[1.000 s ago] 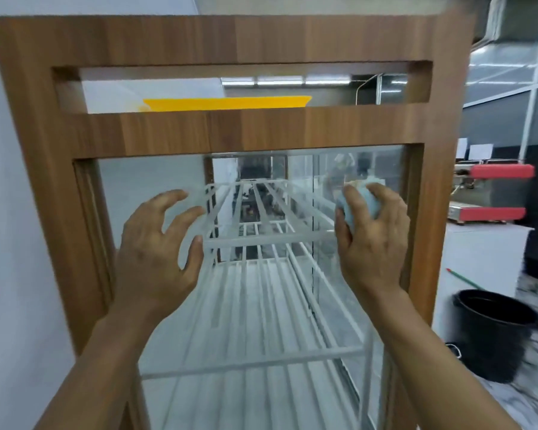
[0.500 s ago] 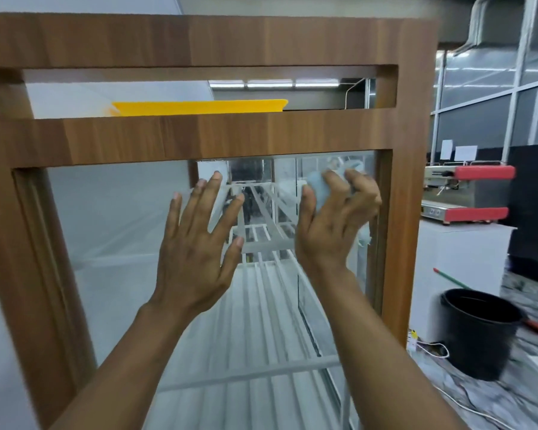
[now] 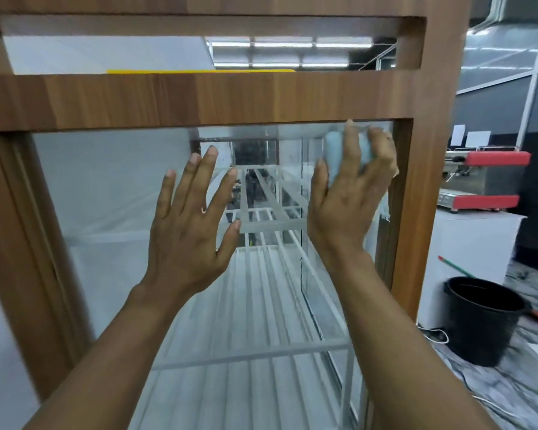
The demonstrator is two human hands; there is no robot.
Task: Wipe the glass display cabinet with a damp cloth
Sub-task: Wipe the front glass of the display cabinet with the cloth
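Observation:
The display cabinet (image 3: 199,100) has a brown wooden frame around a tall glass pane (image 3: 112,197), with white wire shelves (image 3: 261,349) behind it. My right hand (image 3: 351,197) presses a bunched light blue cloth (image 3: 339,153) against the glass at the pane's top right corner. My left hand (image 3: 193,225) lies flat on the glass near the middle, fingers spread, holding nothing. The cloth is mostly hidden under my fingers.
A black bucket (image 3: 482,324) stands on the floor to the right, next to a white counter (image 3: 472,252) carrying a red and steel machine (image 3: 485,181). A red-handled stick (image 3: 454,268) leans behind the bucket. A white cable (image 3: 435,333) lies on the floor. A yellow strip (image 3: 199,71) shows through the upper slot.
My right hand has slid the cloth up and right into the pane's top corner. My left hand moved from the left part of the glass toward the middle and flattened.

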